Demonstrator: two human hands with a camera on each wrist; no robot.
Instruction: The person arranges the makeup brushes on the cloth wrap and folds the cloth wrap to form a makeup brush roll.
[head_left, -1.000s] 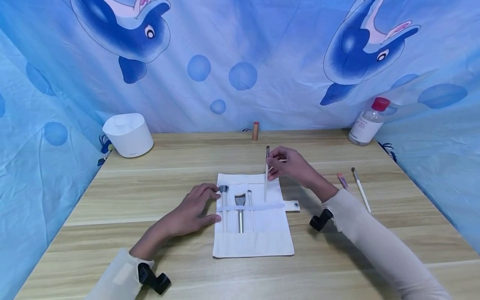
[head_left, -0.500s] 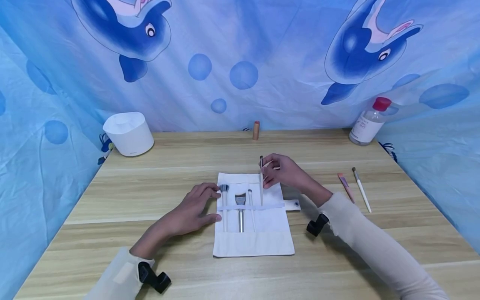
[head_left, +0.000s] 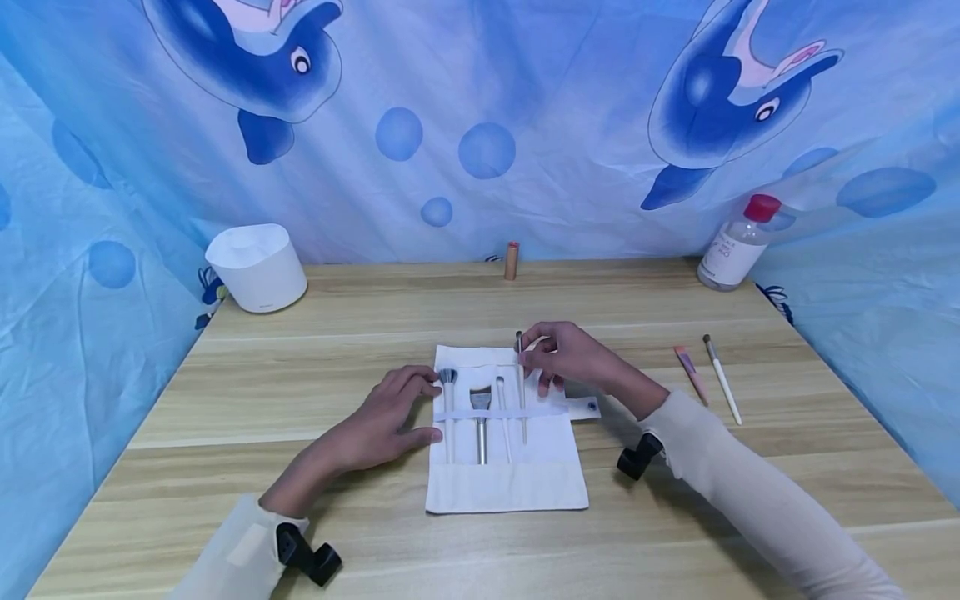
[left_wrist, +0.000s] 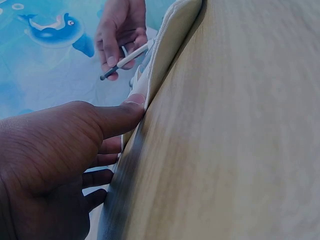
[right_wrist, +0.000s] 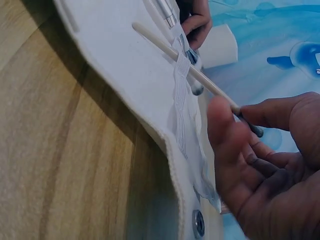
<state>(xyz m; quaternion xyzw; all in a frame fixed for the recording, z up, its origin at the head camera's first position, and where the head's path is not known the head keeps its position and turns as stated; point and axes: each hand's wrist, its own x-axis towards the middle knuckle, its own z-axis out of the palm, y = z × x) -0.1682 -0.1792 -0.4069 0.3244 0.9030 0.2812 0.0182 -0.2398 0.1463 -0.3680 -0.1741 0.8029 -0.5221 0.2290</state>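
Observation:
A white cloth brush roll [head_left: 510, 490] lies unrolled on the table, with an elastic band [right_wrist: 180, 107] across its middle. My right hand [head_left: 562, 354] pinches a thin white makeup brush [right_wrist: 205, 81] near its dark bristle end; the handle passes under the band. Left of it, the band holds a fluffy brush [head_left: 448, 400], a flat wide brush with a silver handle [head_left: 482, 425] and a slim white brush [head_left: 503, 417]. My left hand [head_left: 390, 421] rests at the roll's left edge, thumb and fingertips on the cloth, as the thumb [left_wrist: 122, 116] shows in the left wrist view.
Right of the roll lie a pink brush [head_left: 691, 375] and a white brush with dark bristles [head_left: 722, 379]. A brown tube [head_left: 512, 261] stands at the back edge. A white container [head_left: 258, 271] is back left, a red-capped bottle [head_left: 735, 246] back right.
My right hand has come down and slightly left toward the roll, then lower along it. The brush handle has slid under the elastic band. The left hand has stayed put.

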